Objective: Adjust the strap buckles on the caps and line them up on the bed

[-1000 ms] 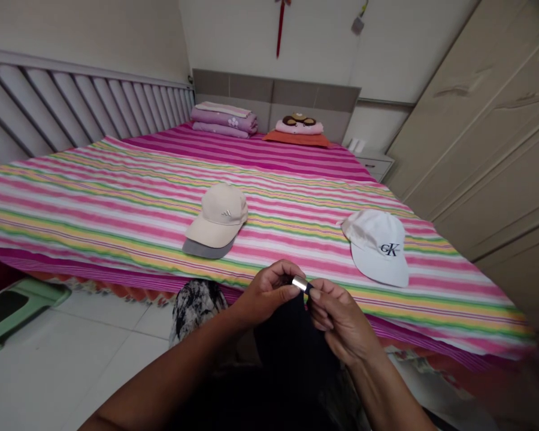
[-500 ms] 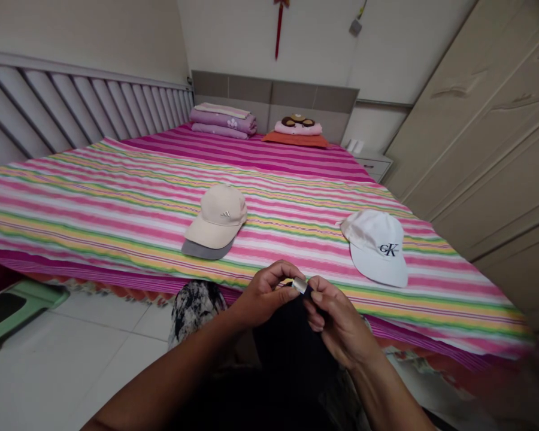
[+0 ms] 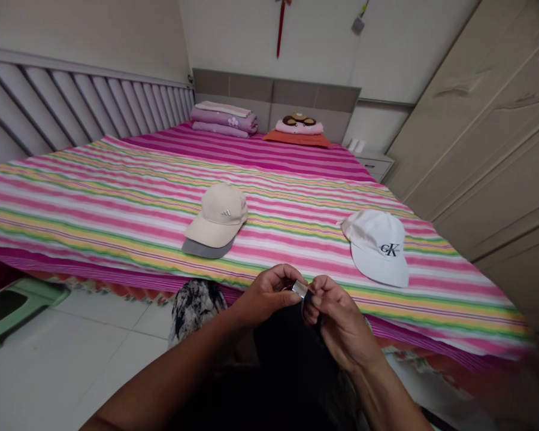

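Close together over the near edge of the bed, my two hands work at a small silver metal buckle (image 3: pixel 300 289) on a dark strap (image 3: pixel 308 297). My left hand (image 3: pixel 272 294) is closed, its thumb and fingers pinching the buckle's left side. Just to the right, my right hand (image 3: pixel 339 320) pinches the dark strap at the buckle's other end. Black cloth lies below both hands; whether it joins the strap I cannot tell. A beige cap (image 3: pixel 222 209) with a grey under-brim rests on the bed ahead to the left. A white cap (image 3: pixel 379 242) lettered "CK" lies to the right.
The bed has a striped sheet (image 3: pixel 291 236). Folded purple bedding (image 3: pixel 224 121) and an orange pillow (image 3: pixel 296 139) sit by the headboard (image 3: pixel 296 96). A slatted rail (image 3: pixel 94 102) runs along the left, a wardrobe (image 3: pixel 485 131) stands right, and a green stool (image 3: pixel 27 299) is lower left.
My hands have dipped slightly, and the buckle has tilted a little between them. My right fingers have shifted on the strap. Both caps stay where they were.
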A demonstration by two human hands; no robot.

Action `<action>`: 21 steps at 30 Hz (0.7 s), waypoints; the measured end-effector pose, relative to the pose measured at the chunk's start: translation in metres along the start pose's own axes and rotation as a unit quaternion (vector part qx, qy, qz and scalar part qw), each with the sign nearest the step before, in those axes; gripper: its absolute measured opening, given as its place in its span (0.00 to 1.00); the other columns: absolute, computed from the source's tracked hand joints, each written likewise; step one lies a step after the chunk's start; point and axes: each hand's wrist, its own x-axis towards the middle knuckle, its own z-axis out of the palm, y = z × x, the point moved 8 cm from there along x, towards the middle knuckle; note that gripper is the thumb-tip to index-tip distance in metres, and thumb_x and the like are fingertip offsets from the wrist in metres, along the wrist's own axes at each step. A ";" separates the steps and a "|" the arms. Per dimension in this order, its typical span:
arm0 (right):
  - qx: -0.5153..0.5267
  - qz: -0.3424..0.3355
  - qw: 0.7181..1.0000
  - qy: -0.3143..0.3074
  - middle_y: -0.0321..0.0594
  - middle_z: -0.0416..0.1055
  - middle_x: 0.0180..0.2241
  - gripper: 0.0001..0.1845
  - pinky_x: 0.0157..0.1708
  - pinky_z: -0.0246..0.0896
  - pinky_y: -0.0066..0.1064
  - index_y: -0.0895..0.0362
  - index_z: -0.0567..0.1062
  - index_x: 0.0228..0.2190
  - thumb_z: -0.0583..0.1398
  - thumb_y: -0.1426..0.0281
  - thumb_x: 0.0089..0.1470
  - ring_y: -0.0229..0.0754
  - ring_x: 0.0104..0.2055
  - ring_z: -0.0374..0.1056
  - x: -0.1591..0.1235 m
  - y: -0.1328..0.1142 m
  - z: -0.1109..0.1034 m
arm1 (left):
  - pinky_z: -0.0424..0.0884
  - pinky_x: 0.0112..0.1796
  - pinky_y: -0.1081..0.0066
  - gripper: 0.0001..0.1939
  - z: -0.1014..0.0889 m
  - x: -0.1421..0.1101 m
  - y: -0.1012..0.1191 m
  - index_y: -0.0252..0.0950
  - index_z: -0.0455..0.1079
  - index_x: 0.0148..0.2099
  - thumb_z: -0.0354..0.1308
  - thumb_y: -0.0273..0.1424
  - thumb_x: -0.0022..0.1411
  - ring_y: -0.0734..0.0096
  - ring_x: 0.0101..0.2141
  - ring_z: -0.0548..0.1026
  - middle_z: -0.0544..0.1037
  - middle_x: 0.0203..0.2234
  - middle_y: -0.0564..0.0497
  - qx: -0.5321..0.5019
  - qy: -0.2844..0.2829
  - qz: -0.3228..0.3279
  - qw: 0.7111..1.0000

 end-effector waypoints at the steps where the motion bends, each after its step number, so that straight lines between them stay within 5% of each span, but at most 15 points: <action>1: -0.006 -0.005 1.000 0.004 0.28 0.60 0.17 0.11 0.20 0.52 0.23 0.57 0.65 0.25 0.64 0.73 0.39 0.30 0.18 0.56 0.000 -0.001 -0.001 | 0.62 0.34 0.73 0.14 0.000 0.000 0.000 0.32 0.65 0.36 0.62 0.31 0.47 0.75 0.30 0.67 0.69 0.28 0.51 0.004 0.003 -0.004 1.000; 10: -0.038 0.005 0.999 0.001 0.29 0.62 0.19 0.16 0.20 0.55 0.24 0.56 0.63 0.22 0.67 0.71 0.37 0.32 0.20 0.60 -0.002 0.001 -0.004 | 0.63 0.35 0.71 0.14 -0.008 0.000 -0.002 0.31 0.68 0.36 0.63 0.29 0.45 0.73 0.30 0.70 0.73 0.28 0.50 0.056 0.009 -0.040 0.998; 21: -0.042 0.006 0.998 0.043 0.31 0.66 0.20 0.13 0.19 0.54 0.23 0.57 0.66 0.24 0.66 0.71 0.37 0.30 0.19 0.59 0.002 0.007 -0.013 | 0.62 0.36 0.72 0.13 -0.011 0.000 0.013 0.33 0.74 0.37 0.62 0.32 0.47 0.72 0.32 0.69 0.73 0.28 0.50 0.211 0.061 0.034 0.975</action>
